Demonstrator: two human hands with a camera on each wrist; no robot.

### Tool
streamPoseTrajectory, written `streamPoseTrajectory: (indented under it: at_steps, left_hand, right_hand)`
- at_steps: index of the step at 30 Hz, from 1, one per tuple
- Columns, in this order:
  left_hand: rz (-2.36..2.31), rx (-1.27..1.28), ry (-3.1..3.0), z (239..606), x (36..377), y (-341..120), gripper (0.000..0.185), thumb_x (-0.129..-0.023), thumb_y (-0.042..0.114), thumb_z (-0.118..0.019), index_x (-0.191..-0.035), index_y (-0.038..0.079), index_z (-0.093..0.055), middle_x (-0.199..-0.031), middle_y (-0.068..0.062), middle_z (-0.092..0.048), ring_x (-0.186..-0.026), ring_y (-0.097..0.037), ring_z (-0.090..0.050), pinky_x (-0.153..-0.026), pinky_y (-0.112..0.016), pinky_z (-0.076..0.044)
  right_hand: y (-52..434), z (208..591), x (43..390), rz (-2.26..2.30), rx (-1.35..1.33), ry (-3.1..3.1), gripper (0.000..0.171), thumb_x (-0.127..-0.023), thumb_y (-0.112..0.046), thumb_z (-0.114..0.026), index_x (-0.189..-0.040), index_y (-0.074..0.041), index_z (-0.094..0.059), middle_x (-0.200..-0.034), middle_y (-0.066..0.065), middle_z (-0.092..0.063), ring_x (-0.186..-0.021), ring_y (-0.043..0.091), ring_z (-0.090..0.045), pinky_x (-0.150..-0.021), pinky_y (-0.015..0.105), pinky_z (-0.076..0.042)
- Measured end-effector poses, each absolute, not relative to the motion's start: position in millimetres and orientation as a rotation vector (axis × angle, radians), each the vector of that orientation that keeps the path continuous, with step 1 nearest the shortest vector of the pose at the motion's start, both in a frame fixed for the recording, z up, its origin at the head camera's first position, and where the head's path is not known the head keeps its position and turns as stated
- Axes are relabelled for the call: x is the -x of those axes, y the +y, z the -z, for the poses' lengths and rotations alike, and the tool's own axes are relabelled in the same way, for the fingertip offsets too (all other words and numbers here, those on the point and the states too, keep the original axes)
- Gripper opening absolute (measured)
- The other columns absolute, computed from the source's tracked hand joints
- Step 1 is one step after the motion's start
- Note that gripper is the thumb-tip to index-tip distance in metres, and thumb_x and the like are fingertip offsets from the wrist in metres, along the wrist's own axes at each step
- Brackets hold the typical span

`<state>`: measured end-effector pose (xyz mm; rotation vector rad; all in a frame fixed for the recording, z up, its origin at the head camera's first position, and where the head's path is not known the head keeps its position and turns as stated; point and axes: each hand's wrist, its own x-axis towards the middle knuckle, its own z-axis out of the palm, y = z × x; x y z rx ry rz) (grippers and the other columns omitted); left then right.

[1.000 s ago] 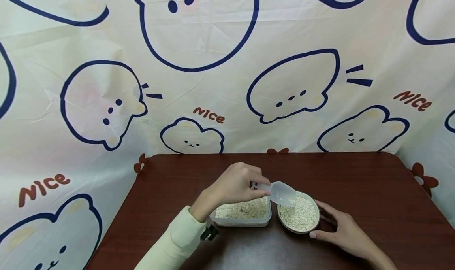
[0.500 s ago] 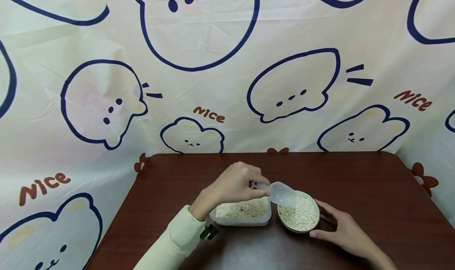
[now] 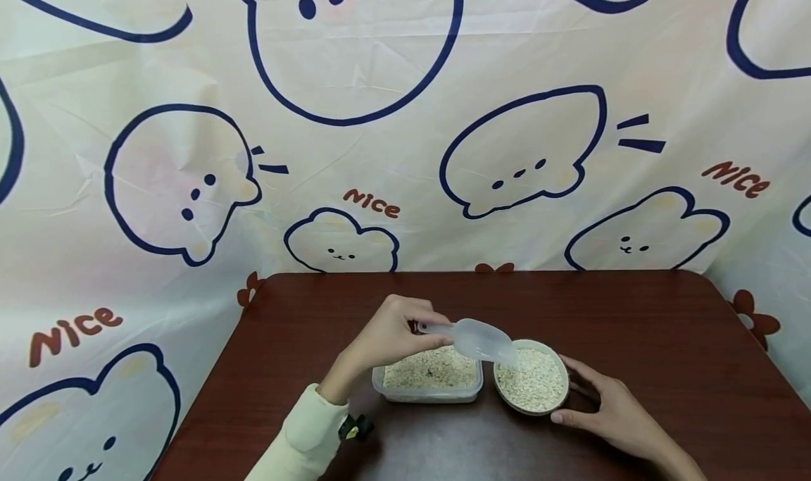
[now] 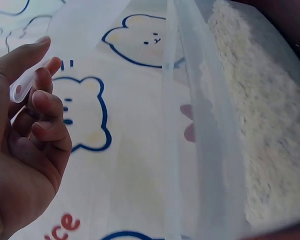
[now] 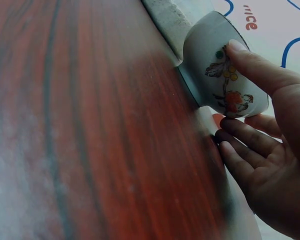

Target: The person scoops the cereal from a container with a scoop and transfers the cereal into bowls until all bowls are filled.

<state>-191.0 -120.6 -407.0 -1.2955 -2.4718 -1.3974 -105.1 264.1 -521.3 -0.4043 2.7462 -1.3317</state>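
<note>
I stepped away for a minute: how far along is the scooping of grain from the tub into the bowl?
Well along, it seems. The bowl already looks nearly full of grain. In hand: the left hand holds the scoop, tilted at the bowl's near rim, while the right hand steadies the bowl with its thumb. Left: the tub keeps a good layer of grain, so more could go over, though the bowl has little room.

From my remote seat, the table [image 3: 633, 326] reads as dark reddish wood grain with a smooth, faintly glossy finish. The scoop [image 3: 481, 340] is frosted translucent plastic, as is the tub [image 3: 426, 395], whose contents look dry and flaky. The bowl [image 5: 215, 75] looks like glazed ceramic with painted fruit. The backdrop [image 3: 405, 115] is creased, slightly shiny printed sheeting; the sleeve [image 3: 304, 439] is soft matt cloth.
</note>
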Motion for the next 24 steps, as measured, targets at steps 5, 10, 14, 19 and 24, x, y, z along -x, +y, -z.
streamPoseTrajectory:
  at_steps: [5,10,14,19,24]
  left_hand:
    - [1.496,1.172,-2.477,414.8,190.8,-141.0,0.011,-0.094,0.016,-0.085,-0.105,0.016,-0.086,-0.073,0.004,-0.066,-0.063,-0.003,-0.047,-0.057,-0.021,-0.039]
    - [1.497,1.062,-2.503,420.9,188.8,-160.7,0.011,-0.094,0.017,-0.085,-0.104,0.015,-0.086,-0.074,0.002,-0.067,-0.064,-0.005,-0.048,-0.057,-0.021,-0.04]
    - [1.484,0.975,-2.541,424.8,187.4,-174.3,0.01,-0.094,0.02,-0.085,-0.104,0.018,-0.086,-0.074,0.004,-0.064,-0.065,-0.006,-0.049,-0.058,-0.022,-0.04]
    - [1.459,0.909,-2.576,429.2,185.6,-188.0,0.01,-0.094,0.022,-0.086,-0.103,0.023,-0.086,-0.073,0.008,-0.061,-0.066,-0.005,-0.049,-0.059,-0.022,-0.041]
    - [1.44,0.853,-2.613,432.1,183.6,-198.0,0.011,-0.093,0.023,-0.087,-0.103,0.022,-0.086,-0.073,0.008,-0.063,-0.066,-0.005,-0.05,-0.058,-0.023,-0.043]
  right_hand:
    - [263.7,521.3,105.5,1.327,0.39,2.742,0.091,-0.083,-0.043,-0.093,-0.159,-0.018,-0.05,-0.155,0.017,-0.06,-0.127,-0.008,-0.057,-0.094,0.017,-0.053]
    - [263.8,521.6,105.6,1.325,0.393,2.74,0.091,-0.083,-0.043,-0.092,-0.16,-0.018,-0.049,-0.156,0.017,-0.059,-0.127,-0.009,-0.056,-0.094,0.017,-0.054]
    - [264.2,522.2,106.0,1.324,0.399,2.743,0.091,-0.083,-0.043,-0.092,-0.159,-0.018,-0.05,-0.156,0.017,-0.059,-0.128,-0.008,-0.056,-0.095,0.017,-0.054]
    - [264.3,523.2,106.3,1.306,0.371,2.751,0.093,-0.082,-0.047,-0.092,-0.159,-0.018,-0.05,-0.156,0.015,-0.059,-0.128,-0.008,-0.056,-0.095,0.016,-0.053]
    - [264.0,522.8,106.2,1.297,0.359,2.752,0.093,-0.082,-0.049,-0.092,-0.16,-0.018,-0.05,-0.156,0.015,-0.059,-0.129,-0.007,-0.056,-0.096,0.016,-0.052]
